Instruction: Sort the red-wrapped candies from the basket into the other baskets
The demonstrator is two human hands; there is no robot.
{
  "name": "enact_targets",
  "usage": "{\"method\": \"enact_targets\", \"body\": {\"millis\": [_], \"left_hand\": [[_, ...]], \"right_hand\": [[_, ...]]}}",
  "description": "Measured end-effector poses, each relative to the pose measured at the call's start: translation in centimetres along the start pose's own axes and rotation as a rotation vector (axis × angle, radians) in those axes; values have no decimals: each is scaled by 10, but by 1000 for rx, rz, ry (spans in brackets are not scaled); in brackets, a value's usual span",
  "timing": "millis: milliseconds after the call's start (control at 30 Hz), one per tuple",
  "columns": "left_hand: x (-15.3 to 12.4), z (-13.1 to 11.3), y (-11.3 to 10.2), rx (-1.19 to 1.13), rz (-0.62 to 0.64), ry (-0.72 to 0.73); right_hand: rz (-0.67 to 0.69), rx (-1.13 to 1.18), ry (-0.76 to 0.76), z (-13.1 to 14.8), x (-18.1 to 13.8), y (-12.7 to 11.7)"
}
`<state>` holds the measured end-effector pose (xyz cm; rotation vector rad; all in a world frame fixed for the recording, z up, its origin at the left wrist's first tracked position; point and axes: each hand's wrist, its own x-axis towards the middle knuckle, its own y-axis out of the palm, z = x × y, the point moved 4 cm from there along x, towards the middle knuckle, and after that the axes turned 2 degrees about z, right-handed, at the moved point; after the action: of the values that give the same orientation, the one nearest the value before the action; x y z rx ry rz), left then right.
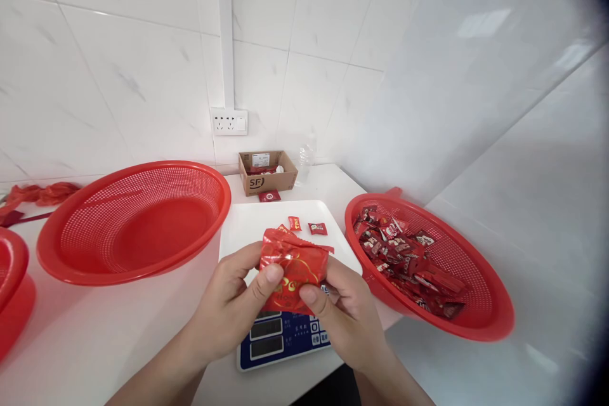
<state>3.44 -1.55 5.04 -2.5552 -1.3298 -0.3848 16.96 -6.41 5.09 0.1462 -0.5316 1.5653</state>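
Observation:
Both hands hold a crinkled red foil bag (294,269) with gold print, raised above a digital scale (257,228). My left hand (233,304) pinches the bag's left side with thumb on its front. My right hand (349,311) grips its right side, thumb on the lower front. On the scale's white platter lie a few small red wrapped candies (317,228), just behind the bag. The scale's blue display panel (280,339) shows below my hands.
A large empty red mesh basket (137,222) sits left of the scale. Another red basket (476,304) on the right holds several wrapped candies. A small cardboard box (267,172) and a clear bottle (307,162) stand by the tiled wall. A wall socket (229,121) is above.

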Motion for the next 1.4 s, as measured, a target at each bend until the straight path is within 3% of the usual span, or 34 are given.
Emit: {"method": "enact_targets", "body": {"millis": [167,400,633,900,1133,1267,1400], "left_hand": [[1,1,6,-49,159,-65],[0,3,3,-61,109,-24],[-1,-2,6,-10,168,55],[-1,-1,9,-46,204,-21],[-1,2,16,-7,269,-112],[2,5,18,-126,241,-138],[3,6,14,-102,174,-114]], "right_hand": [[-33,33,19,-4,-2,-3],[1,81,36,-4,0,-2],[-25,-44,-51,0,-1,-4],[-93,-123,-126,2,-3,-7],[-146,-103,-81,-2,-3,-8],[-147,-102,-84,-4,-3,-6],[-134,-83,-17,-12,-3,-4]]}}
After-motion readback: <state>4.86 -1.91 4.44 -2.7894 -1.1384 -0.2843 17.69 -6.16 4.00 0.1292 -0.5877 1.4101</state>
